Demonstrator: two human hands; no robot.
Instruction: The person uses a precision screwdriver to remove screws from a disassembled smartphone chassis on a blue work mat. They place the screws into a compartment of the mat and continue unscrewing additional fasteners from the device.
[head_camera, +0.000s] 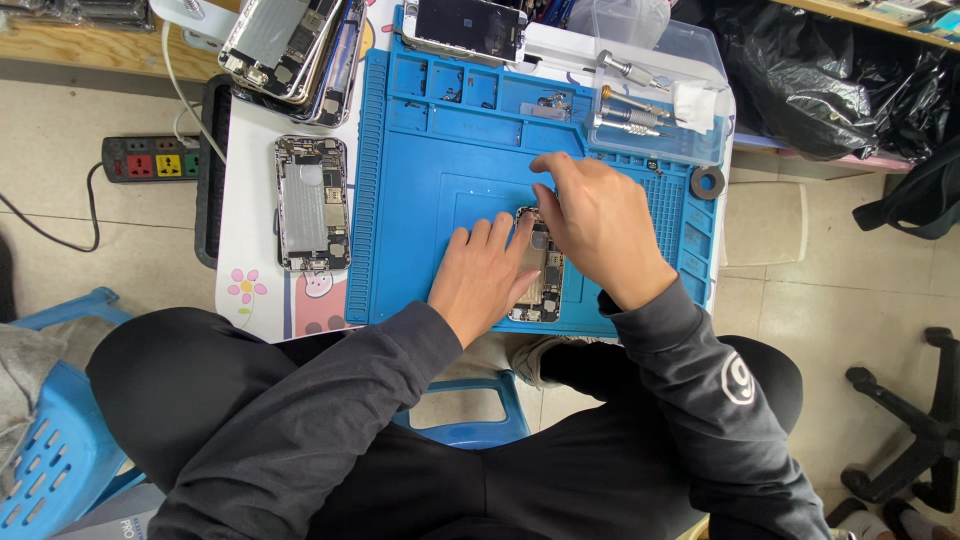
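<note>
Room: tiled floor, small white tabletop (250, 250) over my knees, power strip (153, 158) on the floor at left, black bags at upper right.
Head view, surface: blue repair mat (440, 150) covers most of the tabletop; clear tray (700, 150) at its far right edge holds screwdrivers (630, 115).
Work piece: opened phone body (545, 280) lies flat mid-mat, insides up, screen already off, boards seemingly in place.
Left hand (480, 280): flat, palm down, fingers spread, pressing the phone body's left edge; grips nothing.
Right hand (600, 225): over the phone's top end, fingers curled down at it; I can't tell if they pinch a part or tool.
Spare units: second stripped shell (312, 203) left of the mat, stack of shells (295, 45) behind, a screen panel (470, 28) at the mat's far edge.
Progress, my guess: teardown mid-way, internals not yet out.
</note>
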